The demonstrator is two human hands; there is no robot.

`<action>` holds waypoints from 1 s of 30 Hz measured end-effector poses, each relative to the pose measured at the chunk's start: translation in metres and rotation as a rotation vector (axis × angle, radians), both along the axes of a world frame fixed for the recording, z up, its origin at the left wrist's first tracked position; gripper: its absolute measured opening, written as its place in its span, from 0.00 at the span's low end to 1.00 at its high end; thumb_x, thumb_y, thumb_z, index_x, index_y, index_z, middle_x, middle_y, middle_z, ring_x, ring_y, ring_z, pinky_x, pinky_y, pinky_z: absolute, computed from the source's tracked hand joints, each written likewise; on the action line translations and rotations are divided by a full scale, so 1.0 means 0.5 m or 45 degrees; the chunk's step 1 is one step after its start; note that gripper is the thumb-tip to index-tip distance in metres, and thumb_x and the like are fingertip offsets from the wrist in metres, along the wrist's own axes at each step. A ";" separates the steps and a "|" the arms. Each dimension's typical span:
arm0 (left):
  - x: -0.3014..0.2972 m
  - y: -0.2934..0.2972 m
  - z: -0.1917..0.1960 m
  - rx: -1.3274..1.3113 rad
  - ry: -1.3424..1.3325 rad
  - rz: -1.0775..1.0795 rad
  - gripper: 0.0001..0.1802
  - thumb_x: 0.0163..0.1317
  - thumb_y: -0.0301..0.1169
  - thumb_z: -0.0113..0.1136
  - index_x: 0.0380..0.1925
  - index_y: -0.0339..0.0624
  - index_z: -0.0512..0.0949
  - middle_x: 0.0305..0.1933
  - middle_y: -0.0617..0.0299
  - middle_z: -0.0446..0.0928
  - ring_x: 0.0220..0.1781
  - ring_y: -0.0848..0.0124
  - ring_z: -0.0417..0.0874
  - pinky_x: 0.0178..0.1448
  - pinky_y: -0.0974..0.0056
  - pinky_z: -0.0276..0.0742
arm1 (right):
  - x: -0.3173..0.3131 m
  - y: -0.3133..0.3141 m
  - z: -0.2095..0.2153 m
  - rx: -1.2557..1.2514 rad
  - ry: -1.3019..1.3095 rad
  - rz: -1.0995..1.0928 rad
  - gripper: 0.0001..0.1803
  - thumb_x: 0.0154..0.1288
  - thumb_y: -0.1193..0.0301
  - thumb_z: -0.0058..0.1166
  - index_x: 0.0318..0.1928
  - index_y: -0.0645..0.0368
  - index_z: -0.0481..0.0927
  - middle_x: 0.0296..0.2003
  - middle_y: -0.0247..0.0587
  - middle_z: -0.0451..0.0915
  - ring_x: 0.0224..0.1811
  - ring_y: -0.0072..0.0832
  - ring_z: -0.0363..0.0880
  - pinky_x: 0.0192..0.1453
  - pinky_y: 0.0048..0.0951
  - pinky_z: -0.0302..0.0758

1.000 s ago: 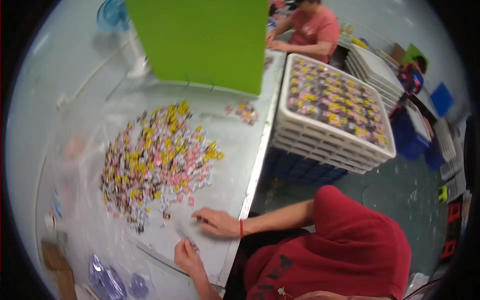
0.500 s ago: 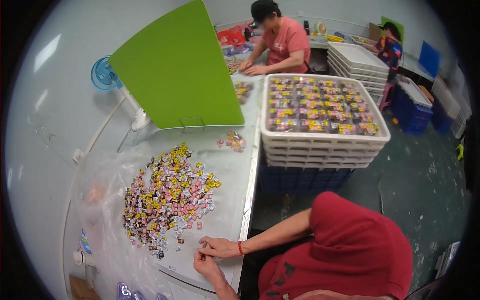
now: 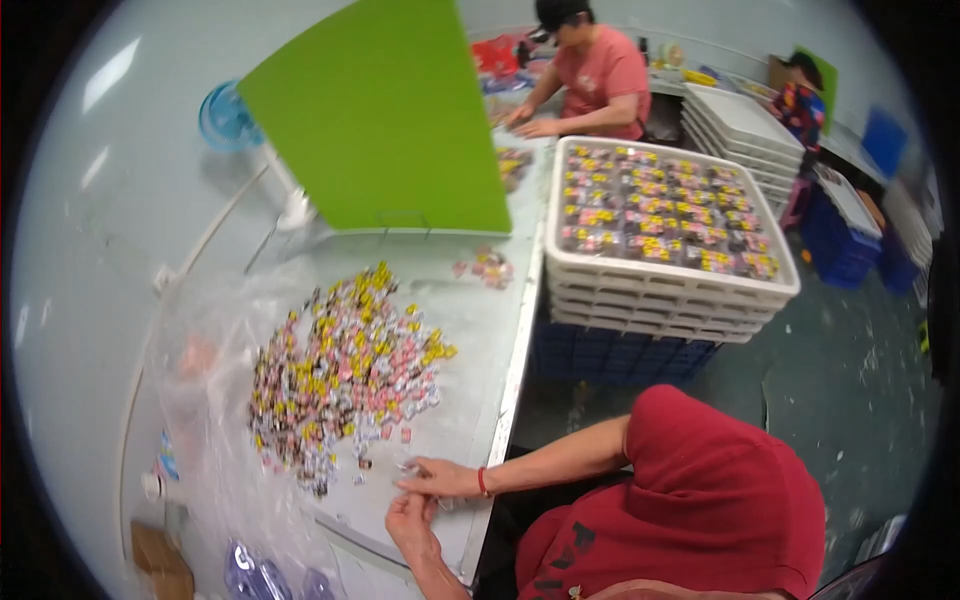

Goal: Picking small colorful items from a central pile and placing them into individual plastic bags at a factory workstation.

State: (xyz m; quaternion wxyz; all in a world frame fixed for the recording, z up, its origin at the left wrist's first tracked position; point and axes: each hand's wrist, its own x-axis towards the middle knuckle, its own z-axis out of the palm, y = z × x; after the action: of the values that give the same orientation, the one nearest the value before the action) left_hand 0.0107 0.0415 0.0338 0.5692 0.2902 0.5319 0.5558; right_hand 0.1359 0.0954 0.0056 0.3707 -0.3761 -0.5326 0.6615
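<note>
A big pile of small wrapped sweets (image 3: 345, 375), pink, yellow and white, lies on a clear plastic sheet on the pale table (image 3: 470, 330). My right hand (image 3: 440, 478) reaches in from the right to the pile's near edge, its fingertips pinched on a small clear-wrapped sweet. A red band circles that wrist. My left hand (image 3: 410, 520) comes up from below and touches the right hand; its fingers are curled, and what they hold is hidden.
A green board (image 3: 385, 110) stands upright at the back of the table. Stacked white trays (image 3: 665, 285) filled with packed sweets sit on blue crates to the right. Another person in a pink shirt (image 3: 600, 80) works beyond. A few loose sweets (image 3: 485, 268) lie near the board.
My hands have drawn together at the pile's near edge, the left rising to meet the right. The view has tilted up, showing more of the trays and the person beyond.
</note>
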 end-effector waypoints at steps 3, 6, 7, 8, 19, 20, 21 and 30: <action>-0.007 -0.035 0.066 0.029 0.186 0.398 0.06 0.62 0.23 0.60 0.32 0.39 0.71 0.36 0.58 0.80 0.37 0.68 0.83 0.36 0.70 0.78 | -0.012 0.032 -0.024 0.002 -0.026 0.113 0.24 0.66 0.57 0.53 0.53 0.63 0.72 0.29 0.38 0.79 0.25 0.23 0.76 0.30 0.29 0.76; -0.106 -0.073 0.087 0.325 0.841 0.659 0.08 0.64 0.27 0.60 0.27 0.39 0.73 0.33 0.59 0.81 0.33 0.76 0.78 0.34 0.71 0.75 | 0.030 0.087 0.000 0.061 -0.270 0.471 0.16 0.64 0.62 0.54 0.49 0.57 0.77 0.28 0.38 0.81 0.27 0.21 0.78 0.33 0.28 0.76; -0.121 -0.083 0.086 0.371 1.179 0.734 0.06 0.64 0.27 0.59 0.29 0.38 0.75 0.33 0.59 0.81 0.33 0.74 0.79 0.34 0.69 0.75 | 0.042 0.111 -0.013 0.640 -0.526 0.500 0.16 0.62 0.61 0.54 0.46 0.56 0.79 0.31 0.43 0.83 0.30 0.30 0.82 0.35 0.34 0.77; -0.148 -0.089 0.087 0.411 1.535 0.759 0.05 0.64 0.26 0.59 0.31 0.37 0.76 0.33 0.59 0.81 0.32 0.73 0.80 0.35 0.67 0.76 | 0.038 0.128 -0.039 0.951 -0.666 0.493 0.16 0.61 0.59 0.54 0.44 0.54 0.80 0.32 0.44 0.84 0.31 0.40 0.83 0.37 0.39 0.77; -0.276 -0.151 -0.020 -0.400 2.279 0.244 0.12 0.58 0.29 0.64 0.42 0.40 0.78 0.43 0.51 0.80 0.45 0.55 0.81 0.47 0.56 0.76 | 0.000 0.141 0.011 1.407 -0.611 0.519 0.18 0.51 0.68 0.65 0.44 0.56 0.80 0.42 0.45 0.80 0.47 0.44 0.77 0.51 0.41 0.74; -0.260 -0.128 -0.005 -0.195 2.366 0.292 0.13 0.57 0.30 0.64 0.42 0.38 0.78 0.45 0.51 0.80 0.46 0.54 0.80 0.48 0.56 0.76 | 0.012 0.159 0.011 1.374 -0.704 0.474 0.17 0.51 0.68 0.65 0.44 0.57 0.80 0.43 0.46 0.79 0.47 0.45 0.77 0.51 0.40 0.74; -0.245 -0.101 0.004 0.017 2.442 0.343 0.14 0.57 0.30 0.64 0.42 0.36 0.78 0.46 0.51 0.79 0.48 0.53 0.79 0.50 0.56 0.75 | 0.018 0.178 0.013 1.340 -0.797 0.428 0.17 0.52 0.68 0.64 0.44 0.57 0.80 0.43 0.46 0.79 0.48 0.45 0.76 0.51 0.39 0.74; -0.157 0.168 -0.063 0.527 1.869 0.129 0.19 0.48 0.25 0.69 0.42 0.37 0.78 0.44 0.52 0.78 0.47 0.53 0.77 0.52 0.56 0.73 | -0.087 0.292 -0.024 1.853 -1.208 0.203 0.19 0.60 0.65 0.58 0.52 0.50 0.76 0.53 0.34 0.76 0.61 0.36 0.68 0.68 0.51 0.56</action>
State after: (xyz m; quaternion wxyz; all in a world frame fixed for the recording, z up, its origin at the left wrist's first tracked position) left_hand -0.0677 0.1255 0.0025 -0.0226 0.6613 0.6712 0.3341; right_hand 0.0923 0.2414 -0.0065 0.2106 -0.2433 -0.9457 -0.0457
